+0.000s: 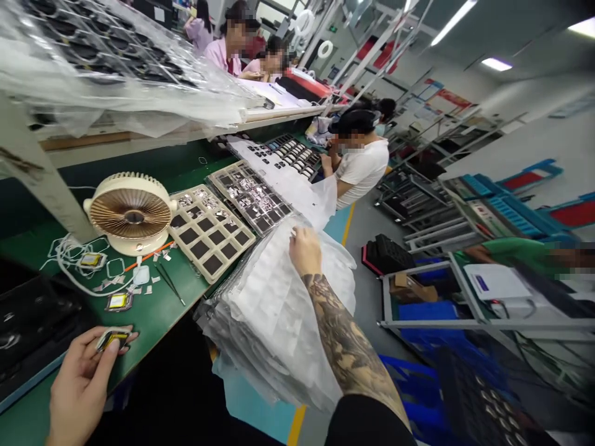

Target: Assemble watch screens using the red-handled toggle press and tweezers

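**Yellow-and-black part (113, 339) in left hand (81, 387), clear plastic sheets (274, 310) in right hand (304, 251)**

Left hand at 8 o'clock, closed, thumb & fingers gripping the part above bench edge. Right hand at 12 o'clock, tattooed forearm, fingers gathered on top of the sheet stack. Green workbench (153, 310) at 10 o'clock holds beige desk fan (131, 210) & two compartment trays (211, 232). Farther off, 1 o'clock: co-worker (357, 161) in white tee, bent over bench.
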A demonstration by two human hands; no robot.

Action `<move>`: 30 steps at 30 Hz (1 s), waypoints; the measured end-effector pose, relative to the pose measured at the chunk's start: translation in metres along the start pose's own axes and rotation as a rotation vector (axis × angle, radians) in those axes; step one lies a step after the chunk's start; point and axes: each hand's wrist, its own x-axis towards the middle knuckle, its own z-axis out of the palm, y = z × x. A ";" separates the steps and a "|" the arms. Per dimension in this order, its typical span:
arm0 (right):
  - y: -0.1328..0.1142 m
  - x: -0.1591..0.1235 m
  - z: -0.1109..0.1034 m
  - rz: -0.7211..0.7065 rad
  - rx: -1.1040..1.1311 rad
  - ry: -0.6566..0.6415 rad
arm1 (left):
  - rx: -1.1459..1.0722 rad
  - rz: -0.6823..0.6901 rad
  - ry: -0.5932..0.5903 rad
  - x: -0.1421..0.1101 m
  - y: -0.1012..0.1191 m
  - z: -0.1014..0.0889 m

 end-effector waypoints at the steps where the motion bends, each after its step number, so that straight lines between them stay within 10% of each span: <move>1: -0.006 -0.013 -0.013 -0.014 0.018 0.022 | -0.012 -0.005 -0.013 0.001 0.003 0.000; 5: -0.056 -0.077 -0.065 -0.160 0.214 0.127 | -0.040 -0.029 -0.043 0.003 0.020 0.003; 10: -0.175 -0.155 -0.100 -0.361 0.679 0.185 | -0.260 -0.015 -0.041 0.001 0.037 0.006; 18: -0.351 -0.207 -0.082 -0.540 1.525 -0.364 | -0.298 0.041 0.162 -0.012 0.032 -0.027; 24: -0.389 -0.203 -0.072 -0.662 1.623 -0.547 | -0.424 0.082 0.257 -0.028 0.030 -0.051; 30: -0.405 -0.190 -0.077 -0.965 1.531 -0.367 | -0.424 0.122 0.255 -0.037 0.037 -0.056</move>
